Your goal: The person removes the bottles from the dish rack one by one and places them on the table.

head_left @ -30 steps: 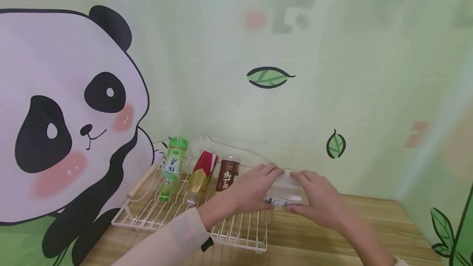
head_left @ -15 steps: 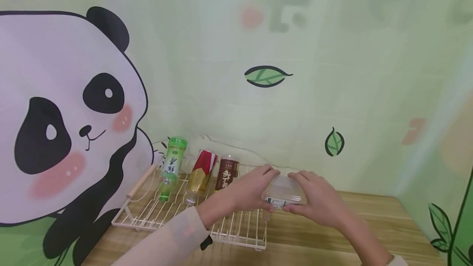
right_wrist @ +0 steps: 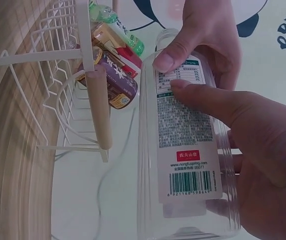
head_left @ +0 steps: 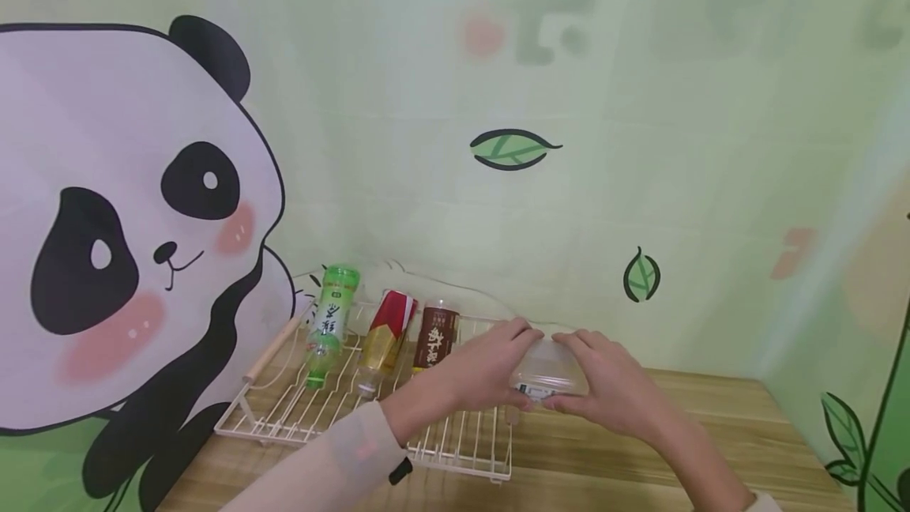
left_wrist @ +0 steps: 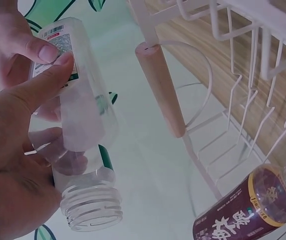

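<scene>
Above the table, just right of the wire rack, both hands hold a clear plastic bottle lying on its side. My left hand grips it toward the neck end, fingers round the body. My right hand grips toward the base. In the right wrist view the thumbs press on the bottle's printed white and green label, whose barcode faces that camera. The bottle's threaded mouth has no cap in the left wrist view. Fingers hide parts of the bottle's sides.
A white wire rack with wooden handles stands on the wooden table. Lying on it are a green bottle, a red and gold bottle and a maroon-labelled bottle. A panda-printed curtain hangs behind.
The clear bottle has turned slightly between the hands, so less of its label shows in the head view. Both hands stay nearly in place; the bottles on the rack have not moved.
</scene>
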Motion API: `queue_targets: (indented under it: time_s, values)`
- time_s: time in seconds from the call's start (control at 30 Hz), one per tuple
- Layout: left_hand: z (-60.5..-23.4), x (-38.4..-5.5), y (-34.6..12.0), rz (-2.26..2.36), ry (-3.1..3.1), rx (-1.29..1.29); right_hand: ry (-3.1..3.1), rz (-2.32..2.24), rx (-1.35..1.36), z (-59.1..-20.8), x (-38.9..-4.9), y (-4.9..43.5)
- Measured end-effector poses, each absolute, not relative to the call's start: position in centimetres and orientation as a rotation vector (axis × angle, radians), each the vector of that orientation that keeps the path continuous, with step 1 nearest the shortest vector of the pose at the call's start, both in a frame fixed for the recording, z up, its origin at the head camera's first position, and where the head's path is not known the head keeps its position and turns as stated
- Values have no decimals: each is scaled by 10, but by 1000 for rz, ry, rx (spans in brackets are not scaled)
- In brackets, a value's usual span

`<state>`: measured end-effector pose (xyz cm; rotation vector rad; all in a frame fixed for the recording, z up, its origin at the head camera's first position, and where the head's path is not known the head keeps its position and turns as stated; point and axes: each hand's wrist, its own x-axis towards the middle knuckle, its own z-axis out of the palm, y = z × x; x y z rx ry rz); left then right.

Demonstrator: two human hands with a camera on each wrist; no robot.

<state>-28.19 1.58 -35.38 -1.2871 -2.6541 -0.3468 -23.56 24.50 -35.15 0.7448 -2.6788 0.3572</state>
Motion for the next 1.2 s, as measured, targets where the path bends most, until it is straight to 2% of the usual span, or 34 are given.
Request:
queue_targets:
  time_s: [0.37,0.63,1.0,1.2]
  values:
    - [-356,-279,16,-352,-2641,-1282,-2643,368,760,-354,-236,244]
    - [-353,-273,-1,-391,-2690,-1261,-2651,434,764,-361,-231,260]
    - [-336,-291,-55,-679,-2707,-883,-2548,541,661,-351,-226,310]
    - [-350,-307,-73,-836,-2681,-633,-2556,766,495,-344,-221,350]
